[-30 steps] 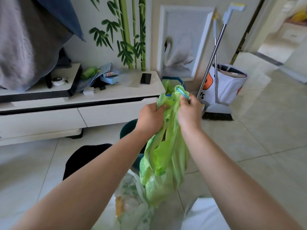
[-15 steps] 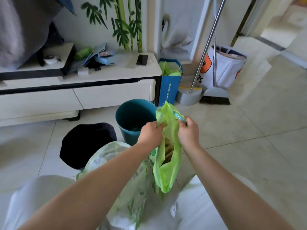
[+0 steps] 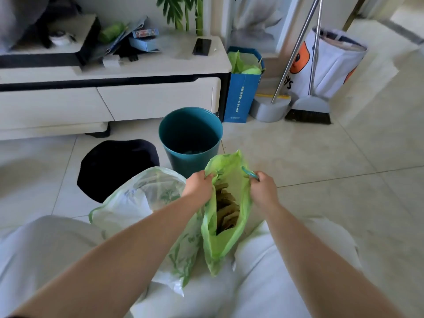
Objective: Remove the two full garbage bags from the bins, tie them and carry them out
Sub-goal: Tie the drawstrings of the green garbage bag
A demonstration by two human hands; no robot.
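A bright green garbage bag [image 3: 215, 246] hangs between my knees with its mouth open, brown scraps showing inside. My left hand [image 3: 199, 187] grips the left side of its rim. My right hand [image 3: 263, 188] grips the right side, pinching a teal drawstring loop [image 3: 249, 172]. A white bag with green leaf print [image 3: 142, 203] stands open just left of it, under my left forearm. The teal bin [image 3: 190, 136] stands empty behind the bags. A black bin [image 3: 114, 166] sits to its left.
A white low cabinet [image 3: 110, 72] with a phone and clutter runs along the wall. To its right stand a blue paper bag [image 3: 242, 92], a dustpan and broom [image 3: 307, 109] and a white tote [image 3: 330, 65]. Tiled floor stretches to the right.
The green bag has come down from chest height to between my knees, and my hands have pulled apart, opening its mouth. The view has tilted downward.
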